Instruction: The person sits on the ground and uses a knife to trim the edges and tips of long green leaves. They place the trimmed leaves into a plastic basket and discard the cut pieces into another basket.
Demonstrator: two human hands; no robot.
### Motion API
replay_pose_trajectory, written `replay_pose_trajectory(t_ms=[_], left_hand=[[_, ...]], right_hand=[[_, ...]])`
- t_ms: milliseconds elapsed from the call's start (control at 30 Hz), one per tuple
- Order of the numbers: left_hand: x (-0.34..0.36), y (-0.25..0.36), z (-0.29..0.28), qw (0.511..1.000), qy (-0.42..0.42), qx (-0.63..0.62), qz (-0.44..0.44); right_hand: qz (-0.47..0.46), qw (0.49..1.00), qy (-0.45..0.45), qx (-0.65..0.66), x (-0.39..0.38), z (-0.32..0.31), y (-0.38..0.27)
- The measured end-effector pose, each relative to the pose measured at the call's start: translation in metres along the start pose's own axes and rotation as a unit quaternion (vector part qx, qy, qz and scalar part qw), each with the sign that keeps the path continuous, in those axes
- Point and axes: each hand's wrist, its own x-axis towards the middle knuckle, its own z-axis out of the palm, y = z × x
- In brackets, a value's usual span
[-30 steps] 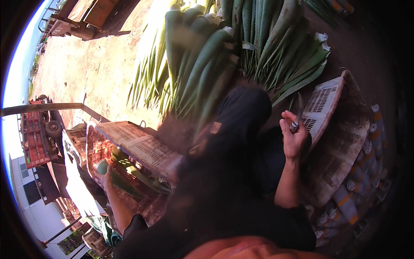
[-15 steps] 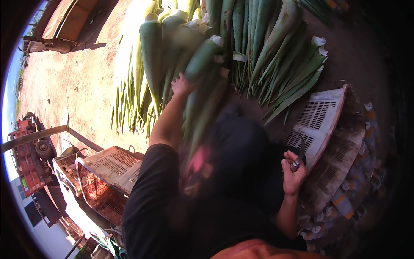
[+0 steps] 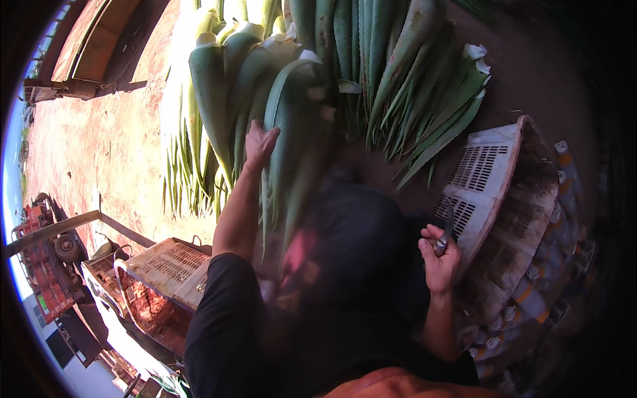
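My left hand (image 3: 261, 143) is closed on the edge of a large green aloe vera leaf (image 3: 286, 109), whose pale cut base points away from me. More thick aloe leaves (image 3: 211, 76) lie beside it in a heap, cut ends far and tapered tips toward me. In my right hand (image 3: 440, 264), off to the right, is a small knife (image 3: 449, 222) with a dark, slightly curved blade pointing up. The fingers wrap its handle, well apart from the leaves.
A dirty white plastic crate (image 3: 488, 166) lies tipped at the right, beside several printed bags (image 3: 531, 305). Other crates (image 3: 166, 265) stand at the lower left, near a red cart (image 3: 46, 255) with wheels. Another pile of aloe leaves (image 3: 411, 86) is at the far right.
The gripped aloe leaf has turned so its narrow edge shows, and my left hand has shifted slightly left and down. My right hand still holds the knife, a little further left.
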Motion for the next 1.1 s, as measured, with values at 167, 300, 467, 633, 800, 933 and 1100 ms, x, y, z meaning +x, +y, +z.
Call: replay_pose_trajectory(t_ms=[167, 300, 467, 633, 800, 933, 1100], left_hand=[[-0.027, 0.032, -0.072, 0.956, -0.137, -0.258, -0.011], [-0.109, 0.022, -0.145, 0.844, -0.249, -0.471, 0.060], [-0.181, -0.002, -0.183, 0.545, -0.458, -0.701, -0.050], [-0.245, -0.027, -0.207, 0.597, -0.464, -0.655, -0.011], [-0.350, -0.061, -0.235, 0.595, -0.342, -0.727, -0.009], [-0.415, -0.087, -0.234, 0.633, -0.275, -0.721, -0.056], [-0.510, -0.130, -0.229, 0.586, -0.150, -0.784, -0.142]], right_hand=[[-0.012, 0.997, -0.015, 0.073, -0.010, -0.004, 0.000], [-0.018, 0.985, -0.038, 0.167, -0.017, -0.003, -0.001], [0.040, 0.966, -0.073, 0.245, -0.026, 0.006, -0.007], [-0.012, 0.963, -0.136, 0.233, -0.035, 0.032, -0.032], [-0.165, 0.943, -0.231, 0.174, -0.057, 0.081, -0.071], [-0.438, 0.845, -0.305, 0.038, -0.106, 0.122, -0.104], [-0.654, 0.606, -0.443, -0.088, -0.175, 0.187, -0.132]])
